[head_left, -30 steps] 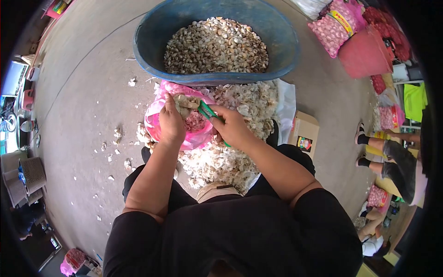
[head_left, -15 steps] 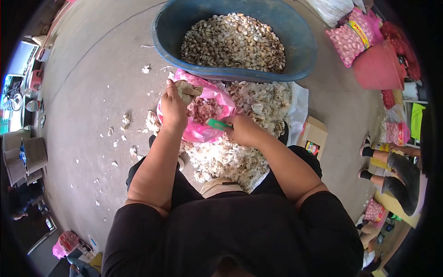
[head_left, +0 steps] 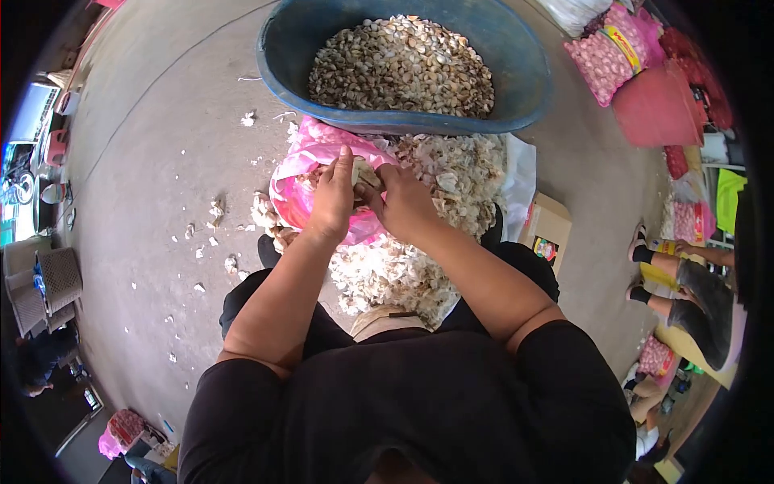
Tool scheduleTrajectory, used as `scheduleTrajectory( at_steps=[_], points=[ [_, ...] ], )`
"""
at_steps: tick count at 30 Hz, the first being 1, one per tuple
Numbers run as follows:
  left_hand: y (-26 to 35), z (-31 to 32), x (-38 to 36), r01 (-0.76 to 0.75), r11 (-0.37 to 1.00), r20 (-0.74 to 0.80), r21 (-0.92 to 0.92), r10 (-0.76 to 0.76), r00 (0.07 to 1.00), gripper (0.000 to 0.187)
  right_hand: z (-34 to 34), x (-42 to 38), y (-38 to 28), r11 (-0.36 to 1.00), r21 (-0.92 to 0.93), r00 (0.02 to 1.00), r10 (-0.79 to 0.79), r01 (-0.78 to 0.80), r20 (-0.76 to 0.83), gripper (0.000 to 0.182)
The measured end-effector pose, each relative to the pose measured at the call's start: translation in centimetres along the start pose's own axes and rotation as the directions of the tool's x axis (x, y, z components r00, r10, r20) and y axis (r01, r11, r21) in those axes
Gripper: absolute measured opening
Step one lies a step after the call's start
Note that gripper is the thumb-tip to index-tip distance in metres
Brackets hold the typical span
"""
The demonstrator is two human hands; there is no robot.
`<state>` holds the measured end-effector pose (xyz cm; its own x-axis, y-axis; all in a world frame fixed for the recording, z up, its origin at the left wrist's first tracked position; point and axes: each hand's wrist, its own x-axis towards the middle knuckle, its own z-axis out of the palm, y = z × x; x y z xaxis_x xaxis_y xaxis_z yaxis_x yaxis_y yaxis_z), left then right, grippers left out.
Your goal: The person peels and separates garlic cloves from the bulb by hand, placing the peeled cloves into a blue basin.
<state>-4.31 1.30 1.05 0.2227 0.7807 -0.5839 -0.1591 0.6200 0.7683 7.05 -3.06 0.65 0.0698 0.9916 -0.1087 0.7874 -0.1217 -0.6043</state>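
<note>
Over a pink plastic bag (head_left: 294,165), my left hand (head_left: 334,198) is closed around a pale garlic bulb (head_left: 365,173). My right hand (head_left: 403,202) meets it from the right, its fingers curled against the same bulb. The green-handled tool is not visible now. Reddish pieces show inside the bag's opening. Loose papery skins (head_left: 395,278) lie in a heap below and to the right of the bag. Just beyond stands a blue tub (head_left: 282,81) holding many cloves (head_left: 403,68).
An open cardboard box (head_left: 552,218) is to the right of the skins. Farther right are a red tub (head_left: 661,109), pink net bags (head_left: 601,64) and another person's legs (head_left: 673,266). Grey baskets (head_left: 60,274) stand at the far left. Scraps dot the floor.
My right hand has moved up and left to meet my left hand at the bulb. My left hand has shifted slightly right and down. The green handle has gone from sight.
</note>
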Motion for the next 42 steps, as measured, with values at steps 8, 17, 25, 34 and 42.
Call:
scheduleTrajectory(
  at_steps=[8, 17, 25, 34, 42],
  points=[
    [-0.5, 1.1, -0.3, -0.270, 0.920, 0.150, 0.283, 0.235, 0.960, 0.047, -1.6, -0.5, 1.4, 0.810, 0.583, 0.997, -0.075, 0.058, 0.005, 0.021],
    [0.3, 2.5, -0.6, 0.175, 0.964, 0.199, -0.200, -0.135, 0.971, 0.038, -5.7, -0.4, 3.7, 0.228, 0.912, 0.922, 0.272, -0.341, 0.277, 0.028],
    [0.7, 2.4, -0.8, 0.103, 0.994, 0.284, 0.033, -0.108, 0.953, 0.031, -4.0, -0.8, 8.9, 0.879, -0.431, 0.970, 0.240, -0.202, 0.034, 0.027],
    [-3.7, 3.1, 0.5, -0.369, 0.856, 0.191, 0.361, 0.320, 0.928, 0.032, -3.0, -1.1, 3.7, 0.866, 0.498, 0.990, 0.105, -0.047, -0.089, 0.024],
    [-3.1, 3.9, -0.9, -0.368, 0.877, 0.077, 0.308, 0.363, 0.929, 0.029, -2.5, -1.2, 3.7, 0.761, 0.647, 0.988, 0.055, 0.050, -0.141, 0.020]
  ],
)
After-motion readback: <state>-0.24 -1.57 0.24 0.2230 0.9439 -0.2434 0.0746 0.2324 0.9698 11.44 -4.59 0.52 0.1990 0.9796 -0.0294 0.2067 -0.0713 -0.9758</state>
